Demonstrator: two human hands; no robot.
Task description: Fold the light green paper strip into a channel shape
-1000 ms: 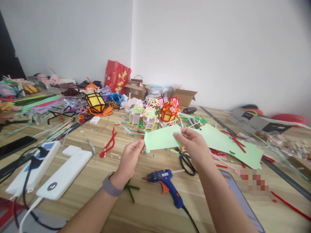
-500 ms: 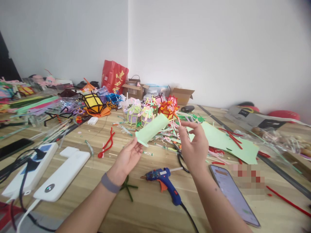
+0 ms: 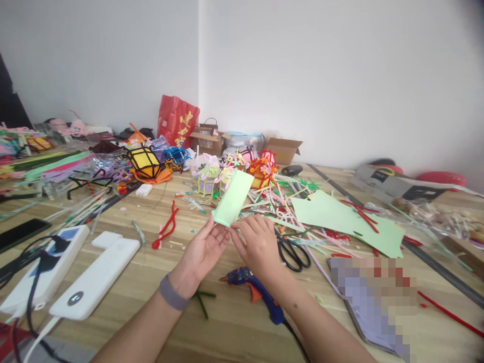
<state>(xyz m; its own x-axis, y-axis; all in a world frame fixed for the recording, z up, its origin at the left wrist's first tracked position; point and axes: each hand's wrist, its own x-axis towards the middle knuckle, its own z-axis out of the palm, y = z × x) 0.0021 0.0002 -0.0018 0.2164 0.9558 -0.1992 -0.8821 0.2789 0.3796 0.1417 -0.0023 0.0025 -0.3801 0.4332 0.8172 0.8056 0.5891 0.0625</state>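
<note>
A light green paper piece (image 3: 235, 196), curved and edged along its lower end by a pale green fuzzy strip (image 3: 221, 220), is held up over the table. My left hand (image 3: 200, 254), with a grey band at the wrist, grips that lower end between thumb and fingers, palm turned up. Against the lower right corner, the fingertips of my right hand (image 3: 260, 244) are pinched together; they partly hide the corner. Beneath my right forearm lies a blue glue gun (image 3: 274, 305), partly covered. Black-handled scissors (image 3: 295, 254) rest just right of the right hand.
A large green sheet (image 3: 348, 219) and a phone (image 3: 363, 317) lie to the right. Left are a power strip (image 3: 49, 267), a white power bank (image 3: 98, 275) and cables. Pipe-cleaner lanterns (image 3: 260, 174), scraps, a red bag (image 3: 177, 121) and cardboard boxes (image 3: 283, 148) stand behind.
My right hand has come down and left, from beside the far end of the paper to its lower edge. The paper is tilted more upright, and the scissors are now uncovered.
</note>
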